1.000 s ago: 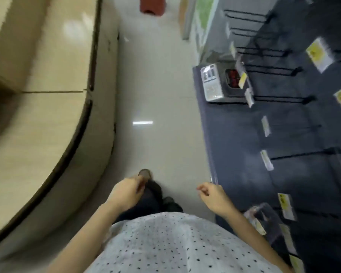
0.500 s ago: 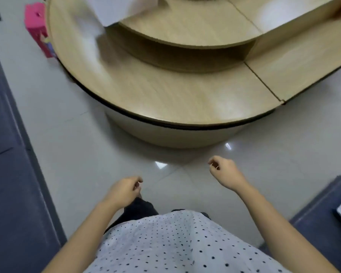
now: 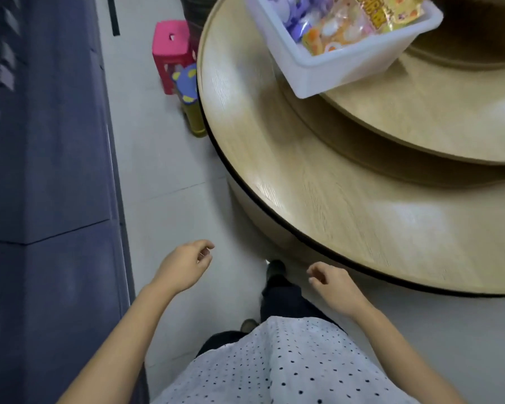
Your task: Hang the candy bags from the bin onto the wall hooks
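Left hand (image 3: 184,265): empty, fingers loosely curled, low at my front. Right hand (image 3: 333,282): likewise empty and half-curled. Change noted: my view has swung from the dark hook wall to the round tiered wooden worktop (image 3: 347,199); the white plastic bin (image 3: 344,62) of colourful candy bags (image 3: 359,21) now shows on its upper tier, well apart from both hands. Reading: returning to fetch another bag.

Your hands (image 3: 184,265) hang empty over a bare strip of floor (image 3: 169,176), hemmed by the dark wall unit (image 3: 47,170) on your left and the round desk (image 3: 347,205) on your right. Above the desk's lower tier nothing blocks a reach toward the white bin (image 3: 341,68), which overhangs the upper tier's edge. Ahead, a pink stool (image 3: 172,53) and a yellow-green bottle (image 3: 194,118) narrow the floor beside the desk's rim.
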Demonstrator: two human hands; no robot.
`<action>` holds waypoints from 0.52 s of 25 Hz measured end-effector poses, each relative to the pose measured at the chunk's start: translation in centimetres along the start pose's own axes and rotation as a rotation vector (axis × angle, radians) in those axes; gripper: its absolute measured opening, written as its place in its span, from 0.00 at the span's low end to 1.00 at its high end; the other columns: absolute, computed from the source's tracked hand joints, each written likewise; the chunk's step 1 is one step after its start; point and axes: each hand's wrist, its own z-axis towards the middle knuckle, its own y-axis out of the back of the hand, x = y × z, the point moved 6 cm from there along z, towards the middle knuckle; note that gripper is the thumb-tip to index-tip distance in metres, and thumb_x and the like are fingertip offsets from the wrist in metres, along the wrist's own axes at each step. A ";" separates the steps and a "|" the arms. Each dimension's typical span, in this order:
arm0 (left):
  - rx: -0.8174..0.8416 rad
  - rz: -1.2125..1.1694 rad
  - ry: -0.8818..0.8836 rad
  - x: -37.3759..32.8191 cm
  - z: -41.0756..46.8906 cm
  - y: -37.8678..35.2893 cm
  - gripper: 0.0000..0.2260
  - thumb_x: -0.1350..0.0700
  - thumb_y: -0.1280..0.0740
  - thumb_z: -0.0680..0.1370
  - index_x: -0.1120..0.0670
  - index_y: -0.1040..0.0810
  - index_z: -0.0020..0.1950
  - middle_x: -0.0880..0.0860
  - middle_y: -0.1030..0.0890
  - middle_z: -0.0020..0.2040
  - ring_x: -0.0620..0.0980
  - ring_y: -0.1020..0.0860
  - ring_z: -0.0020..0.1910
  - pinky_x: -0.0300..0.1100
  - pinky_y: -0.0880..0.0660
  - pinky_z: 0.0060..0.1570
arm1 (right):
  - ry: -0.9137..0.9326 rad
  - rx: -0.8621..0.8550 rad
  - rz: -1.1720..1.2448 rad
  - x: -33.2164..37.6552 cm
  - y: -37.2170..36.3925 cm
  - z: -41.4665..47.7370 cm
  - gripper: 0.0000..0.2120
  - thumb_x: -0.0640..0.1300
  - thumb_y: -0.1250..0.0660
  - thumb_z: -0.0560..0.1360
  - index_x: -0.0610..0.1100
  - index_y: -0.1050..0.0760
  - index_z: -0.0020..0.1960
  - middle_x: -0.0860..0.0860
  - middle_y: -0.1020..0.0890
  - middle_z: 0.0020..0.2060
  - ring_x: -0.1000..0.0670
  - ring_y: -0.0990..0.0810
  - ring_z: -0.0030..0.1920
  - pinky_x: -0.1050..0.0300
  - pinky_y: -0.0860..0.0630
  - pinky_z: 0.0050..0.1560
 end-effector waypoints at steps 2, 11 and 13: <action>-0.021 -0.041 0.021 0.4 3.6 2.3 0.12 0.56 0.38 0.80 0.53 0.23 0.62 0.49 0.19 0.52 0.46 0.23 0.47 0.38 0.30 0.47 | 0.020 0.035 -0.025 2.2 1.0 3.9 0.10 0.44 0.38 0.78 0.46 0.24 0.57 0.51 0.18 0.49 0.51 0.21 0.48 0.54 0.23 0.51; 0.044 -0.110 0.113 2.5 14.8 9.4 0.13 0.54 0.39 0.80 0.51 0.23 0.63 0.48 0.19 0.53 0.45 0.22 0.50 0.39 0.27 0.51 | 0.219 0.072 -0.188 19.8 10.4 22.1 0.12 0.42 0.40 0.78 0.43 0.25 0.60 0.47 0.18 0.50 0.49 0.23 0.45 0.58 0.31 0.43; 0.054 -0.101 0.088 3.4 17.3 11.0 0.13 0.55 0.38 0.80 0.51 0.23 0.63 0.48 0.19 0.53 0.44 0.23 0.49 0.37 0.28 0.49 | 0.254 0.029 -0.153 23.6 11.9 25.0 0.12 0.43 0.40 0.78 0.43 0.25 0.60 0.48 0.19 0.49 0.50 0.24 0.44 0.57 0.30 0.43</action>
